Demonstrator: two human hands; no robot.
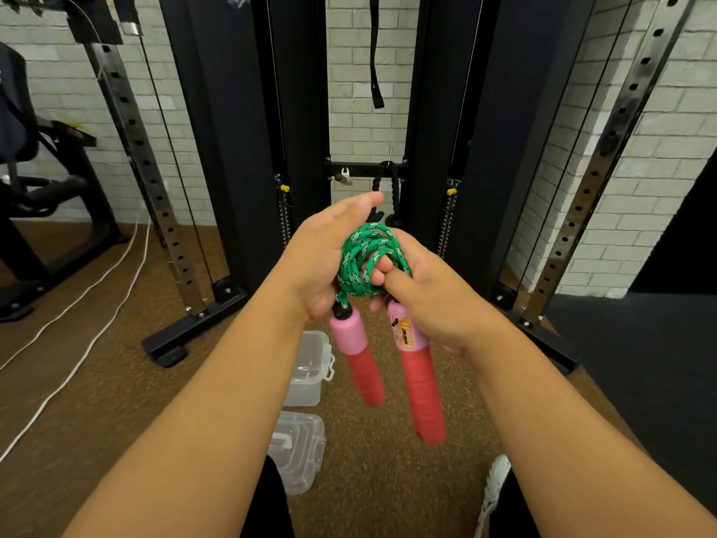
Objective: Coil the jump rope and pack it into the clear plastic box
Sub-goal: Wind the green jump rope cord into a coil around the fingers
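Observation:
The green braided jump rope (366, 262) is bunched into a small coil between both hands at chest height. My left hand (326, 258) cups the coil from the left, fingers curled around it. My right hand (430, 300) grips it from the right, thumb pressed across the loops. Two pink-and-red handles hang down from the coil, the left handle (359, 363) shorter in view, the right handle (419, 386) longer and partly under my right palm. On the floor below stands the clear plastic box (310, 368), open, with its clear lid (297, 450) lying nearer to me.
A black cable machine frame (240, 157) with perforated steel uprights stands ahead against a white brick wall. A white cord (89, 316) trails across the brown floor at left. A dark mat (636, 363) covers the floor at right. My white shoe (494, 483) shows at the bottom.

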